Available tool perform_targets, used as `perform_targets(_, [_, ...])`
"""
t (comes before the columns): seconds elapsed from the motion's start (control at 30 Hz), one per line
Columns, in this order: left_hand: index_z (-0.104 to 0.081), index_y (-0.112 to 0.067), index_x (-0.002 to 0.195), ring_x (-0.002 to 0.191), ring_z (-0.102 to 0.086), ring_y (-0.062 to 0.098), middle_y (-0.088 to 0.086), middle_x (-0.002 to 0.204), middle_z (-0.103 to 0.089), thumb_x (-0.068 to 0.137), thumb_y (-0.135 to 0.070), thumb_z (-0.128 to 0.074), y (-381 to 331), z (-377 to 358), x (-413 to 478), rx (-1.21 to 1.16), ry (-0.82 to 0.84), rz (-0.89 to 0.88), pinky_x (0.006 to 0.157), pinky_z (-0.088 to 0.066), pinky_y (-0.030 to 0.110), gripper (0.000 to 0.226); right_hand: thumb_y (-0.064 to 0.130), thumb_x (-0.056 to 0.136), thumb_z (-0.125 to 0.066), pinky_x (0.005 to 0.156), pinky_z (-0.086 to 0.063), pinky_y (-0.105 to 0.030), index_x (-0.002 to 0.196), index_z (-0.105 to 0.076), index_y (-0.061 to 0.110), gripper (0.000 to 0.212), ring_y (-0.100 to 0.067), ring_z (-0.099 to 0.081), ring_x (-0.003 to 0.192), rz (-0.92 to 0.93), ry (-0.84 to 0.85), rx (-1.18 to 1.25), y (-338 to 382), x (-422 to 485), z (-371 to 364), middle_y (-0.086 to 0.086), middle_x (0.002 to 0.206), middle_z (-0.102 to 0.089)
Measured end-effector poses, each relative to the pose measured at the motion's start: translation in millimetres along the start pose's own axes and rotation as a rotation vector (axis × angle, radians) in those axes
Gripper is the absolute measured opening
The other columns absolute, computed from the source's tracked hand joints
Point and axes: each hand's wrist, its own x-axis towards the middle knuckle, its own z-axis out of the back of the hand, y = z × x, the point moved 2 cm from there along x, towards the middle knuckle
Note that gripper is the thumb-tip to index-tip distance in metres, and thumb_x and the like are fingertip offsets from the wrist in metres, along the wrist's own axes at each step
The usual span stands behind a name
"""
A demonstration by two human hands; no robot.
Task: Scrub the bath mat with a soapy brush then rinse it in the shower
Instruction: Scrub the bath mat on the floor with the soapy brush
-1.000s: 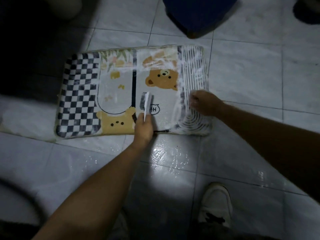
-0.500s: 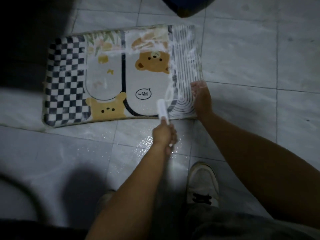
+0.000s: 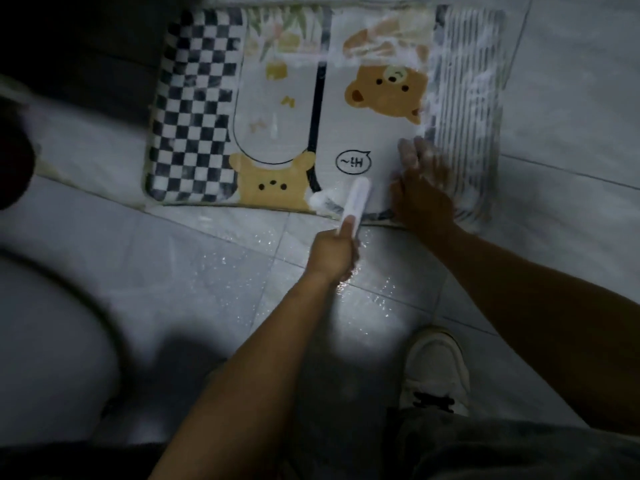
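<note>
I saw the bath mat [image 3: 346,109] lying flat on the wet tiled floor [image 3: 207,271], its near edge towards me and its far edge running out of the top of the view. My left hand [image 3: 332,252] had its fingers wrapped shut around the handle of the white brush [image 3: 355,199], thumb laid along the top of the handle, and the brush head rested on the mat at its near edge, just right of the yellow bear print [image 3: 272,183], with a clump of white foam [image 3: 320,199] touching it on the left. My right hand [image 3: 420,188] lay palm down on the mat near its near right corner, fingers spread and flat, gripping nothing, with suds on the fingertips. Foam streaked the striped band [image 3: 467,98] along the mat's right edge. A white shoe [image 3: 434,368] stood on the floor close to me, well apart from the mat
</note>
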Motion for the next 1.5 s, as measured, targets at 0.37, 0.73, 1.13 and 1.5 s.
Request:
perform_targets(0.37, [-0.062,-0.012,0.084,0.044,-0.052,0.015,0.004,0.064,-0.058,0.102,-0.06,-0.048,-4.6,110.3,7.9,-0.005,-0.238,0.046,0.04,-0.041,0.022,0.053,0.038,0.109,-0.033,0.129,-0.006,-0.044,0.166,-0.015,0.019,0.063,-0.034,-0.019,0.157,0.149,-0.129,-0.198,4.0,-6.9,7.6,-0.017,0.169,-0.022])
perform_targets(0.73, [-0.06,-0.01,0.091,0.045,-0.049,0.011,0.001,0.063,-0.054,0.103,-0.062,-0.042,-5.0,161.3,18.5,0.06,-0.309,0.027,0.044,-0.042,0.026,0.056,0.04,0.108,-0.029,0.129,-0.001,-0.044,0.165,-0.016,0.02,0.062,-0.034,-0.019,0.157,0.124,-0.145,-0.215,9.6,-7.0,-1.2,-0.016,0.17,-0.021])
perform_targets(1.13, [-0.059,-0.002,0.122,0.065,-0.061,0.014,0.005,0.085,-0.064,0.102,-0.063,-0.041,-24.1,159.9,38.2,-0.082,-0.374,0.104,0.052,-0.053,0.033,0.066,0.045,0.109,-0.032,0.129,-0.01,-0.051,0.164,-0.016,0.006,0.069,-0.04,-0.017,0.157,0.146,-0.178,-0.413,-47.2,-10.6,22.0,-0.024,0.167,-0.021])
perform_targets(1.5, [-0.058,-0.003,0.112,0.067,-0.058,0.016,0.004,0.085,-0.061,0.101,-0.063,-0.043,-32.4,173.7,28.3,0.067,-0.426,0.093,0.053,-0.047,0.029,0.063,0.046,0.109,-0.034,0.126,-0.021,-0.053,0.165,-0.01,0.01,0.071,-0.039,-0.02,0.156,0.058,-0.178,-0.319,-31.5,-7.8,22.8,-0.023,0.168,-0.02])
